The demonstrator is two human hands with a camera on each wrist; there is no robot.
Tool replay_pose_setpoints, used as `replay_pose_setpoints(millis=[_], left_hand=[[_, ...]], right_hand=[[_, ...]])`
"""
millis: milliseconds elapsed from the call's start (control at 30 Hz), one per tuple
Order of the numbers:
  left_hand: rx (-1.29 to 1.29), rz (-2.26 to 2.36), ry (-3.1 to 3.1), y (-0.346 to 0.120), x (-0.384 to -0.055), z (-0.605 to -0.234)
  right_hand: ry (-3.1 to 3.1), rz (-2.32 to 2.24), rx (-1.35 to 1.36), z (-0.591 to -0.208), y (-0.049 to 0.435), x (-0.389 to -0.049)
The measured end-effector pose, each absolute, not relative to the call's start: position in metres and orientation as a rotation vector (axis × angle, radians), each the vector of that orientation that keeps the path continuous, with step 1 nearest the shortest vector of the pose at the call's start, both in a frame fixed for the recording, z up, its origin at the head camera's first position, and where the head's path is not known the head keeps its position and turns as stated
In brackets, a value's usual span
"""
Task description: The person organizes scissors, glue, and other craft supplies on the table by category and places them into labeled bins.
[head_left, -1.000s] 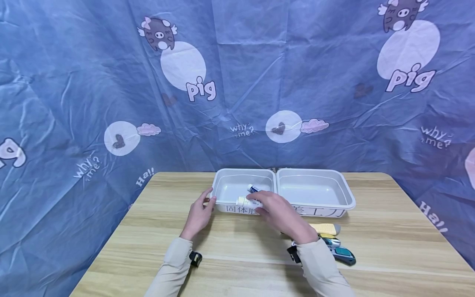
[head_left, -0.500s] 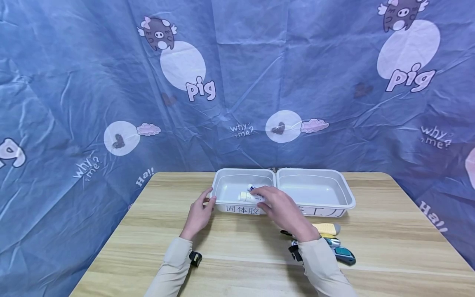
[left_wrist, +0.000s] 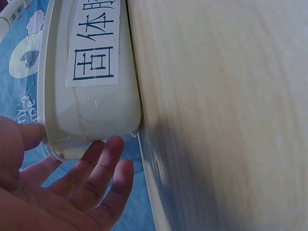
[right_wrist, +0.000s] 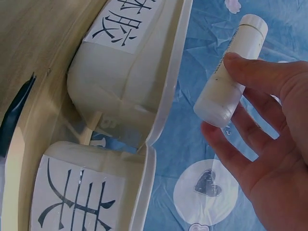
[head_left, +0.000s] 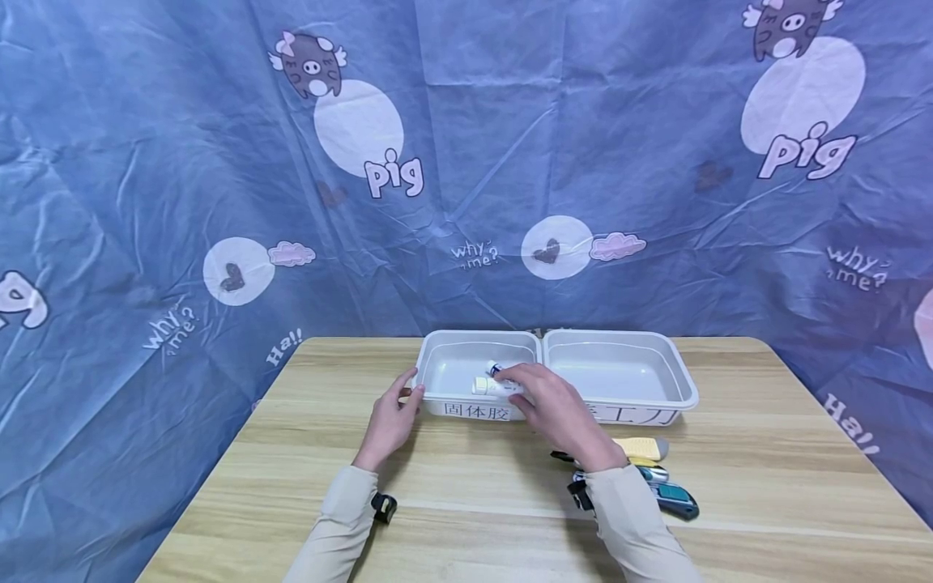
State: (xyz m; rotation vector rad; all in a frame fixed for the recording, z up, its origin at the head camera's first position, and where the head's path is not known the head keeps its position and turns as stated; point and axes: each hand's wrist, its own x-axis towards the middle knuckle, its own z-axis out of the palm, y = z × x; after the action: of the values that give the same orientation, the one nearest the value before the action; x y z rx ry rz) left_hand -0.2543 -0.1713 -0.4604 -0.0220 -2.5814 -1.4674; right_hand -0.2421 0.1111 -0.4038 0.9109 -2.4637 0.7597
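My right hand (head_left: 550, 401) pinches a white glue stick (head_left: 484, 386) between thumb and fingers, over the front of the left plastic bin (head_left: 430, 397). In the right wrist view that glue stick (right_wrist: 231, 72) is tilted, above the bin's rim. Just behind it in the head view, a second stick with a blue-and-white end (head_left: 495, 368) shows, partly hidden by my fingers. My left hand (head_left: 389, 421) holds the left end of the same bin. In the left wrist view the thumb (left_wrist: 31, 135) is at the rim and the fingertips (left_wrist: 114, 143) touch the end wall below it.
A second white bin (head_left: 688, 397) stands right against the first; both have paper labels with Chinese characters. Several utility knives (head_left: 674, 500) lie on the wooden table (head_left: 466, 526) by my right forearm. A blue printed cloth (head_left: 466, 162) hangs behind the table.
My right hand has moved slightly right and back with the glue stick, uncovering more of the bin's label. My left hand has stayed at the bin's end.
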Motion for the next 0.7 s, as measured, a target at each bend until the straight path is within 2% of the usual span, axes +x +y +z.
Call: replay_pose_setpoints(millis=[700], left_hand=[[-0.022,-1.463,-2.586,-0.1706,-0.2542,-0.4609]], right_hand=[[-2.484,0.714,0.870,-0.4137,0.1121,-0.2461]])
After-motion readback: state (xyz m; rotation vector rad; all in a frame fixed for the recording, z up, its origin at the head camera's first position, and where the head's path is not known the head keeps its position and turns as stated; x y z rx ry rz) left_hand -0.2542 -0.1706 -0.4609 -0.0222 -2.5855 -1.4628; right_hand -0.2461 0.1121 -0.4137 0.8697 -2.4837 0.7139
